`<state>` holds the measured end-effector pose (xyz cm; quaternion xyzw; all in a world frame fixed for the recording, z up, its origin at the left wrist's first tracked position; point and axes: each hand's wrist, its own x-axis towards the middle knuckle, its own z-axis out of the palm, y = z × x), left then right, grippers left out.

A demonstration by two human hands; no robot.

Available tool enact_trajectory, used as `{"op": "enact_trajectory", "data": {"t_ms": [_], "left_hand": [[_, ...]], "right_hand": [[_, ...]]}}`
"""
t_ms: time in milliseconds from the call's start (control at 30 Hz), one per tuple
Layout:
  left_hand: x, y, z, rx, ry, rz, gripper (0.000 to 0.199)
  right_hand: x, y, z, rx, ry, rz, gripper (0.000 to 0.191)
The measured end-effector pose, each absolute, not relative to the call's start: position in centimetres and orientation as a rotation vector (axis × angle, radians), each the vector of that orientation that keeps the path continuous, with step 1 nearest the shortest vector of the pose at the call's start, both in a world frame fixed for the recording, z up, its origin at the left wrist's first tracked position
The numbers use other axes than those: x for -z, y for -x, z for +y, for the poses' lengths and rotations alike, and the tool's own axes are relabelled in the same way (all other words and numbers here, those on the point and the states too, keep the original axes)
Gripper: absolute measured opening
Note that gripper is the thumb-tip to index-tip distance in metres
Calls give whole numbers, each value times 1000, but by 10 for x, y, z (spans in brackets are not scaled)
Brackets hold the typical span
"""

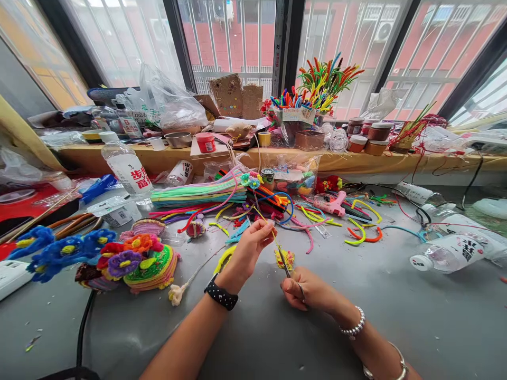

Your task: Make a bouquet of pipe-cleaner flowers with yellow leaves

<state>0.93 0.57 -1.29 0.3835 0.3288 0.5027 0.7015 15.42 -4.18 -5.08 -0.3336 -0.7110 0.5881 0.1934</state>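
My left hand (250, 252), with a black dotted watch band at the wrist, pinches a thin yellow pipe cleaner (259, 212). A strand of it runs down from the fingertips. My right hand (304, 289) is wrapped round the handles of a pair of scissors (284, 261), whose blades point up at the strand just below the left fingertips. Whether the blades touch the strand, I cannot tell. Behind the blades, a small yellow fuzzy piece (290, 258) lies on the grey table (253, 343).
A bundle of pastel pipe cleaners (200, 192) lies beyond my hands, near a pink glue gun (330, 205). Pipe-cleaner flowers (124, 263) are at the left, beside an upright plastic bottle (127, 166). Water bottles (451, 254) lie at the right. A crowded wooden ledge (229, 157) runs below the windows.
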Motion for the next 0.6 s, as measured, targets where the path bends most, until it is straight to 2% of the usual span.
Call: {"op": "enact_trajectory", "data": {"t_ms": [167,600], "left_hand": [[12,-9,6,-1128,-820,726,17],[9,-9,5,-1111,-888,747,21]], "right_hand": [[45,-156,-42,-1540,846,-2104,75],[46,-163,-43,-1530,704,-2308,77]]}}
